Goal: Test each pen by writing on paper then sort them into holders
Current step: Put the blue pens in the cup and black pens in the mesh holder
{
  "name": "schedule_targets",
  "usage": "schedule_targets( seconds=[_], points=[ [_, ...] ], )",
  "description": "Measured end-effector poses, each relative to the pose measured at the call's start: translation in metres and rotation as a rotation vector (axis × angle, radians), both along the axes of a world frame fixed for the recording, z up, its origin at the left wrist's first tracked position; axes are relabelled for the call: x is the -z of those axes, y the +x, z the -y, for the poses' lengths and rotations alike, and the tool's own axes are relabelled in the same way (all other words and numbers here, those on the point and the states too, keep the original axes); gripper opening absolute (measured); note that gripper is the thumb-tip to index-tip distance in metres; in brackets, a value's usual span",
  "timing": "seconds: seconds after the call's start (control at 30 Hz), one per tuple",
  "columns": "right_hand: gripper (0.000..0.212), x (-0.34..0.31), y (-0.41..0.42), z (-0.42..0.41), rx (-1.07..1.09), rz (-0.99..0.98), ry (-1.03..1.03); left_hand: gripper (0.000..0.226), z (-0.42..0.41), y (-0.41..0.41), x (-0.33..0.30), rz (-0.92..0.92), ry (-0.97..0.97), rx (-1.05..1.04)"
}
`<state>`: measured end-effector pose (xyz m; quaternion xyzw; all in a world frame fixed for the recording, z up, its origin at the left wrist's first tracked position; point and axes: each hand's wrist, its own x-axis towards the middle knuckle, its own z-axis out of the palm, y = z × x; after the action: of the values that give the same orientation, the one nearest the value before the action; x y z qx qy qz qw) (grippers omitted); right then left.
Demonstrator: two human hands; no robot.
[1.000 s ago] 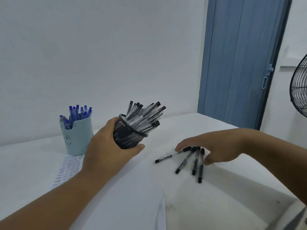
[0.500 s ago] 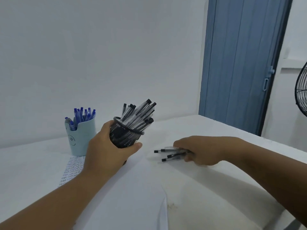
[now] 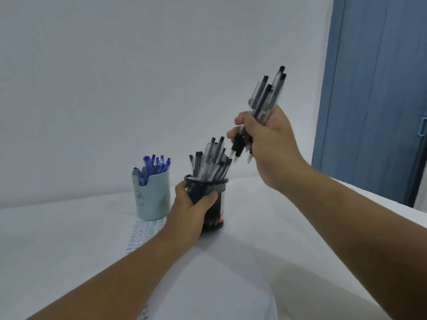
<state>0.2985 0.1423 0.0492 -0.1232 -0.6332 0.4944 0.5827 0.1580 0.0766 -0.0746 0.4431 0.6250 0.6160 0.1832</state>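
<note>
A black mesh holder (image 3: 217, 188) stands upright on the white table (image 3: 69, 239), filled with several black pens (image 3: 211, 160). My left hand (image 3: 191, 211) grips the holder's side. My right hand (image 3: 268, 144) is raised above and to the right of the holder and grips a bunch of several black pens (image 3: 265, 98), their tips pointing down toward the holder's rim. A light blue holder (image 3: 152, 197) with several blue pens (image 3: 154, 166) stands just left of the black one. A sheet of paper (image 3: 141, 232) covered in handwriting lies in front of the blue holder.
A second white sheet (image 3: 219, 285) lies on the table between my forearms. A blue door (image 3: 374, 88) stands at the right behind the table's far edge. A plain white wall fills the back.
My right hand gathered the loose black pens off the table and lifted them up over the black holder. My left hand set the holder upright and still grips it.
</note>
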Motion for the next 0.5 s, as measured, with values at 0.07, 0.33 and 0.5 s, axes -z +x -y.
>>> schedule_targets(
  seconds=[0.07,0.33,0.5],
  points=[
    [0.010,0.002,-0.018,0.009,0.039,-0.041,0.006,0.056,0.002,0.001,0.000,-0.005,-0.021,0.022],
    [0.017,0.019,-0.017,0.033,0.014,-0.221,0.250,0.082,0.001,0.006,0.004,-0.162,-0.008,-0.075],
    [0.022,0.054,-0.020,0.021,0.196,-0.002,0.353,0.081,0.007,0.005,0.002,-0.265,0.023,-0.034]
  ],
)
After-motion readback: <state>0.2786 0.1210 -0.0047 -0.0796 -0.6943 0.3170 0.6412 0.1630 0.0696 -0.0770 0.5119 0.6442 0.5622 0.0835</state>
